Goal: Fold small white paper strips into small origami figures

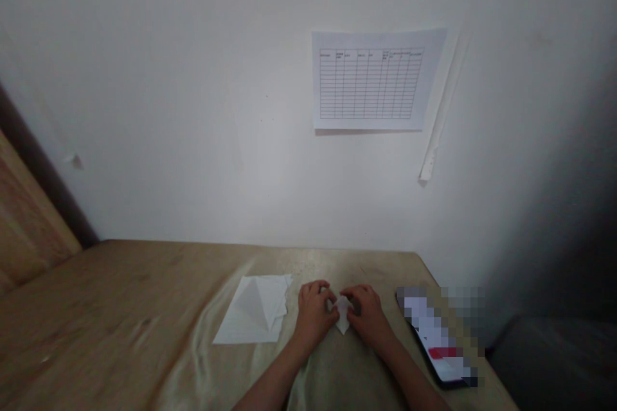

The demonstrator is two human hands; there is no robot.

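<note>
Both of my hands rest on the wooden table (120, 308) near its front middle. Between them lies a small folded piece of white paper (342, 314). My left hand (314, 312) has its fingers curled and pinches the paper's left side. My right hand (367, 312) also has bent fingers and pinches the right side. The paper's lower tip points toward me. To the left of my left hand lies a stack of white paper sheets (255, 311) with fold creases on top.
A phone (436, 337) with a lit screen lies at the table's right edge. A printed table sheet (371, 80) hangs on the white wall behind. A wooden panel (24, 218) stands at the left. A dark object (554, 359) sits low right.
</note>
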